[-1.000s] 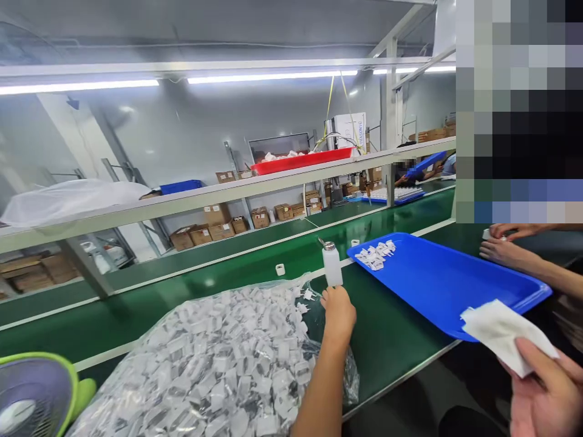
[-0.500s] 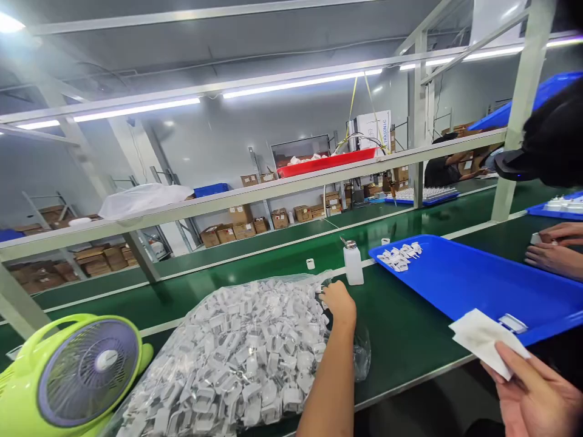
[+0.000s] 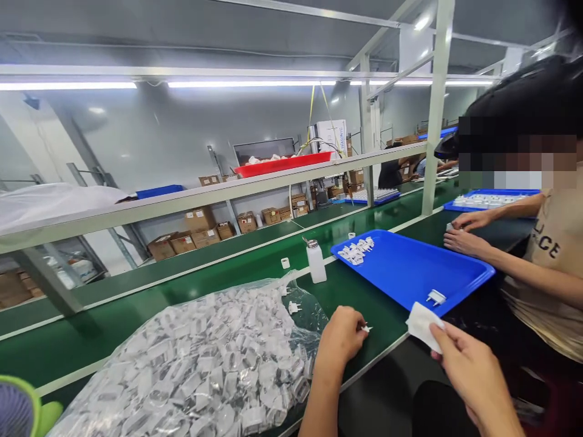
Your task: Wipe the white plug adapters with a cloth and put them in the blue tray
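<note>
My left hand [image 3: 339, 337] is closed around a small white plug [image 3: 365, 328], whose metal pins stick out to the right. It is just right of a clear plastic bag [image 3: 182, 358] packed with white plugs. My right hand [image 3: 469, 370] pinches a white cloth [image 3: 422, 326] at the near corner of a blue tray [image 3: 410, 267]. A small cluster of white plugs [image 3: 356, 251] lies at the tray's far end, and a single plug [image 3: 436, 297] lies near its front edge. Beyond the bag stands a white bottle with a metal cap [image 3: 316, 262].
The green conveyor bench [image 3: 373, 309] runs across the view. A co-worker's hands [image 3: 467, 233] work beside another tray of white parts [image 3: 489, 199] on the right. A green fan [image 3: 18, 406] sits at bottom left. Cardboard boxes [image 3: 198, 227] and a red tray [image 3: 282, 164] stand behind the bench rail.
My left hand has come off the bag and moved right, now holding a plug. My right hand and the cloth have moved toward the tray. The view has swung, bringing the co-worker into sight.
</note>
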A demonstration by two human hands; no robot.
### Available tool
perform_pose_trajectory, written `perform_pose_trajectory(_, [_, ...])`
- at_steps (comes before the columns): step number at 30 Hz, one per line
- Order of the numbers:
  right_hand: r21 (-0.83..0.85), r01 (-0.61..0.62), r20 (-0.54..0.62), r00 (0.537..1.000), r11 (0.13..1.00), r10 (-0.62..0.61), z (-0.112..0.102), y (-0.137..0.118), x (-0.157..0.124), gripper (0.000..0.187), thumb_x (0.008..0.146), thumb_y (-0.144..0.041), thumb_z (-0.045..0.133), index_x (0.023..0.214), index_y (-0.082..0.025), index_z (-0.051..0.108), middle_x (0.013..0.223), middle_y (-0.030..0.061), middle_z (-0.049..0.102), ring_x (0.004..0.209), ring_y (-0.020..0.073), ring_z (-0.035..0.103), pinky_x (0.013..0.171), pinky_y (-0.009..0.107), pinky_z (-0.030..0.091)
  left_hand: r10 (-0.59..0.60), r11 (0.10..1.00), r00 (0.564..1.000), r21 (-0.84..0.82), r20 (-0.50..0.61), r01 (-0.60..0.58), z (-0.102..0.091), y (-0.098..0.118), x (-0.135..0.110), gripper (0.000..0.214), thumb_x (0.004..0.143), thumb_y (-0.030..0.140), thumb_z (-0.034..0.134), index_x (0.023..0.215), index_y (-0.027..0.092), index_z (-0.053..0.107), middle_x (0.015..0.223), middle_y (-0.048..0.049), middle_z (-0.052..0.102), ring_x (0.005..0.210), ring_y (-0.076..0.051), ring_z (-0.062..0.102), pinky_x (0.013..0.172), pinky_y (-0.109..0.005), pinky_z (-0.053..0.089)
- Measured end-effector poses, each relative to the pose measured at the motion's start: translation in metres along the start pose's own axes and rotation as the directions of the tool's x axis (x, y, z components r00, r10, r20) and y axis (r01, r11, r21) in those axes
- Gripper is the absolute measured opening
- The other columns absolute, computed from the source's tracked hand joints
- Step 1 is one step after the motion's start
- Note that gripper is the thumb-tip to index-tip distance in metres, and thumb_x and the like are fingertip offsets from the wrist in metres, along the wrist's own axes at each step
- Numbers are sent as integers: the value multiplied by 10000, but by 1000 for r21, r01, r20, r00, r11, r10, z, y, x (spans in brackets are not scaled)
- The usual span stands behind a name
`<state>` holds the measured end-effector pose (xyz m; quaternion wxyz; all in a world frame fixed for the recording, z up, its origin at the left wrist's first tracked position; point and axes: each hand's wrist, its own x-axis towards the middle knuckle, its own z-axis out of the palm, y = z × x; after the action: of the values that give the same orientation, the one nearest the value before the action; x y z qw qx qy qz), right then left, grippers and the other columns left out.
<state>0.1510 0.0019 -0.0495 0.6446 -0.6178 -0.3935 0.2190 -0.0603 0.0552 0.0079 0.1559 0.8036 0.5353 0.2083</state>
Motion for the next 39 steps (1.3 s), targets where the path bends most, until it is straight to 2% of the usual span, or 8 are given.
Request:
perform_pose_trajectory(3, [-150,28,198,980,988,2,8,-4,-2,425,875,-491,621,1037,-144,806,421,-28,571,418,202,579,465,286,397,34,998,999,-51,-19,-34,5,-5,-14,294,816,74,651,1033,218,788,999,-69,732,1017,-250,668,898,-331,509])
perform_pose_trajectory(7, [-234,137,373,927,962,-42,26,-11,-10,516,978,-506,464,1236,-150,735,456,-27,570,455,210,575,526,297,399,-14,985,994,-173,-104,-4,11,-8,-24,653,829,95,656,1458,223,534,1213,-91,668,1110,-241,632,979,-332,478])
perform_pose_trajectory(12, [-268,265,527,845,926,-89,47,-16,-17,502,1015,-471,393,1297,-203,709,745,59,743,634,235,644,614,302,425,-247,934,929,-324,-274,153,38,-11,-23,427,824,142,660,1249,104,647,1158,-154,686,1064,-293,638,952,-396,479])
perform_pose_trajectory(17, [-243,328,661,744,913,-91,58,-19,-22,457,1012,-354,386,1348,-268,683,971,81,791,830,263,723,734,320,486,-217,935,941,-334,-259,124,55,-13,-18,267,846,63,513,980,158,723,963,-112,703,939,-271,654,858,-382,486])
perform_pose_trajectory(20, [-234,333,698,712,913,-81,64,-18,-21,487,1022,-355,359,1428,-269,613,854,57,772,706,236,694,662,304,481,-188,935,953,-340,-239,100,56,-16,-16,315,823,21,482,947,183,722,909,-88,707,892,-251,658,815,-358,485])
perform_pose_trajectory(28, [-203,295,677,731,934,-84,82,-5,-14,512,1024,-409,346,1430,-247,614,870,61,778,758,246,717,715,317,517,-198,935,953,-335,-230,113,64,-19,-12,380,791,-53,388,922,148,682,930,-140,691,906,-276,643,797,-367,493])
perform_pose_trajectory(35, [-167,305,694,712,937,-108,59,-25,-21,439,981,-432,449,1242,-257,756,721,34,754,667,239,701,650,289,508,-194,919,944,-386,-268,79,64,-10,-20,394,833,-66,333,931,170,632,928,-84,604,851,-208,613,772,-306,483])
perform_pose_trajectory(39, [-226,152,575,818,962,6,41,-21,-18,551,968,-538,435,1231,-174,754,468,-16,606,431,205,594,485,272,429,-170,903,941,-428,-292,30,52,-7,-24,374,850,-36,397,1002,175,666,962,-72,627,899,-192,638,804,-287,504])
